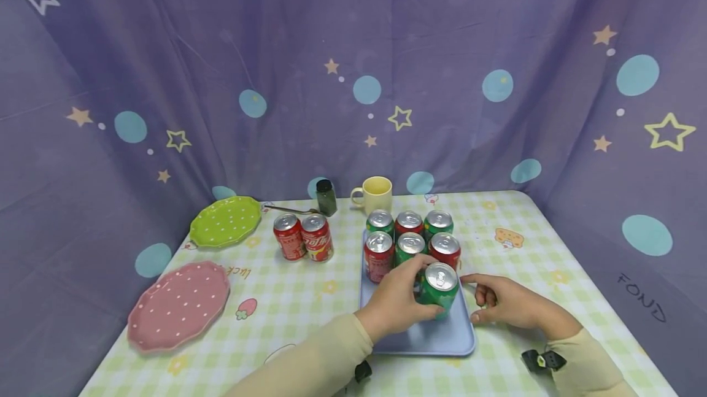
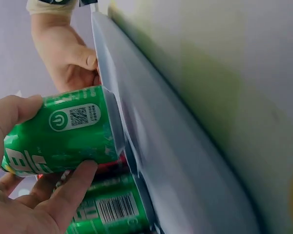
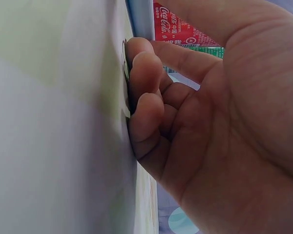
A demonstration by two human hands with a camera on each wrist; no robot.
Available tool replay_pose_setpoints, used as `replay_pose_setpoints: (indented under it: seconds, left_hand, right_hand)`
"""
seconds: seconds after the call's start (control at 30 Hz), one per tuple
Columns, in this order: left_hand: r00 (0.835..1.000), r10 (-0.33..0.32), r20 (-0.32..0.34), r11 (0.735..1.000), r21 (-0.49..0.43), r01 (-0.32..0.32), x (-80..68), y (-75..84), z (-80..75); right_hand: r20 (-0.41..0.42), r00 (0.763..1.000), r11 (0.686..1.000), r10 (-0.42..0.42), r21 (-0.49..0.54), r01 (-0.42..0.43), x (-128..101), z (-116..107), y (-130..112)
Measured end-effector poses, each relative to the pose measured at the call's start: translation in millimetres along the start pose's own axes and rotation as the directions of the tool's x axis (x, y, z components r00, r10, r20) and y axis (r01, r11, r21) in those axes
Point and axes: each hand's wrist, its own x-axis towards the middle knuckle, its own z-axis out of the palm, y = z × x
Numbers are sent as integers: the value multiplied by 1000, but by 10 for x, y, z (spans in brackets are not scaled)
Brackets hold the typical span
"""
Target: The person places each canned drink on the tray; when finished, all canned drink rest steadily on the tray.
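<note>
My left hand (image 1: 399, 299) grips a green soda can (image 1: 440, 286) between thumb and fingers, upright over the light blue tray (image 1: 425, 342). In the left wrist view the can's base (image 2: 113, 122) is right at the tray's surface. Behind it on the tray stand red and green cans in two rows, among them a red Coca-Cola can (image 1: 378, 259) at the left and another red can (image 1: 445, 251) at the right. My right hand (image 1: 510, 304) rests beside the tray's right edge, index fingertip and thumb right at the rim, other fingers loosely bent against the tablecloth (image 3: 53, 122).
Two red cans (image 1: 304, 238) stand together left of the tray. Farther back are a yellow mug (image 1: 378, 193), a dark jar (image 1: 326, 199) and a spoon (image 1: 289, 208). A green dotted plate (image 1: 225, 222) and a pink one (image 1: 179, 306) lie along the left edge.
</note>
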Motion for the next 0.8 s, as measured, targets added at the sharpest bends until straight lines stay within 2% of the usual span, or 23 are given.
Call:
replay_pose_setpoints:
  seconds: [0.2,0.37,0.8]
  left_hand:
    - [1000,16,23,1000,1,-16,49,52,92]
    - [1000,-8,17,1000,2,8,80,95,142]
    - [999,-42,-14,993,109,43,101,172,231]
  right_hand:
    - [-4,1000,999,-16,35,16,-3,-3,-33]
    - [2,1000,998,-13,64,13,-5,2,-37]
    - [4,1000,1000,1,8,-1,23,-2,-29]
